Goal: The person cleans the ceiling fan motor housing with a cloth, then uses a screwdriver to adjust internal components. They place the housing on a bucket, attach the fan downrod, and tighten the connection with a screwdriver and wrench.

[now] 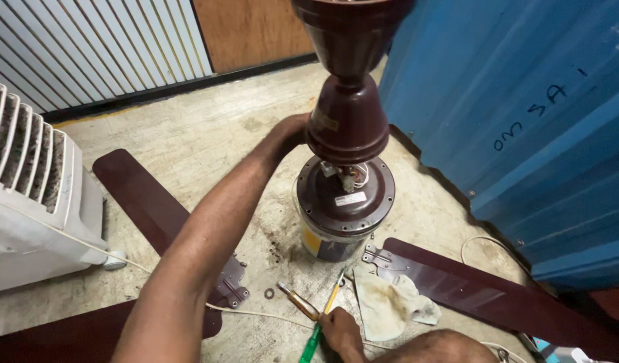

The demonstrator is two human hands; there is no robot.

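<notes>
- The fan motor (345, 198) sits upright on a small can (326, 243) on the floor (208, 128), in the middle of my view, with its rod and two maroon cups (350, 121) rising toward me.
- My left hand (290, 134) wraps the lower cup from behind, fingers closed on it; my right hand (341, 331) rests low on the floor, closed around a green screwdriver (316, 336), with a brass-coloured tool (299, 302) just beside it.
- I judge the fan well stripped: three blades (144, 202) lie off the motor on the floor, the lower cup is lifted clear, and the wires (355, 176) at the rod's base are bare (the motor case itself looks unopened).
- A washer (269, 293) and a dirty rag (389, 302) lie near the can.
- Hard to tell: my left fingertips are behind the cup, the top cup is cut off by the frame, and my knee (434, 348) hides part of my right hand.
</notes>
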